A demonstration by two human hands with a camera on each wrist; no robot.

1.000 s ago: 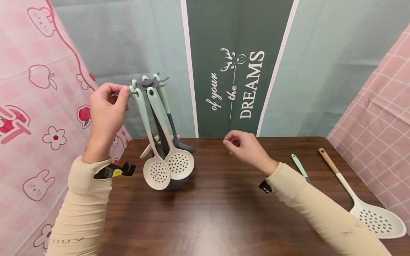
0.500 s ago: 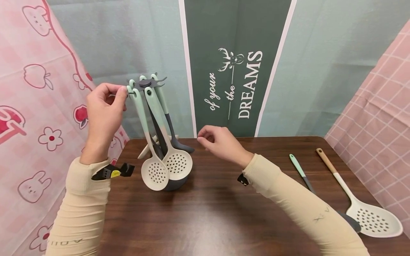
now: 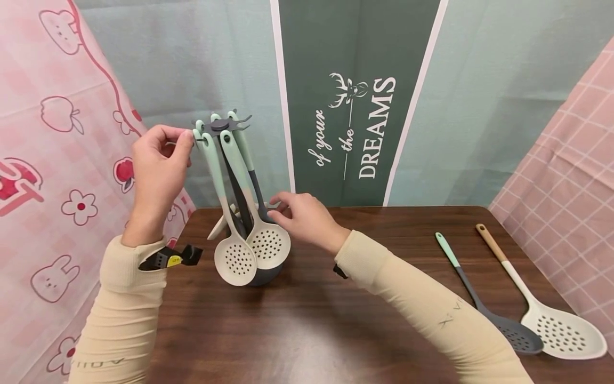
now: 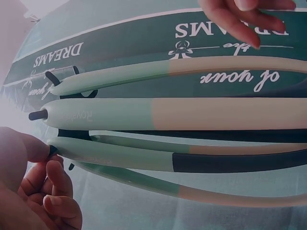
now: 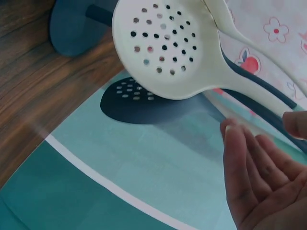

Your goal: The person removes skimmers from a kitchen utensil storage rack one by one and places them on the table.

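Note:
Several utensils with mint handles hang from a dark carousel utensil rack on the left. My left hand pinches the tip of one rack hook between thumb and forefinger, right at a hanging handle's end. Two cream skimmers hang in front, one at the left and one beside it. My right hand is at the rack's right side, fingers loosely bent, its fingertips close to the dark slotted utensil hanging behind. In the right wrist view, the thumb and fingers are spread apart beside the cream skimmer's neck.
On the right of the brown table lie a dark slotted turner with a mint handle and a white slotted turner with a tan handle. The rack's round dark base rests on the table. Patterned cloths hang around.
My right hand has moved left across the table to the rack, and its fingers have opened. The left hand keeps its pinch at the hook.

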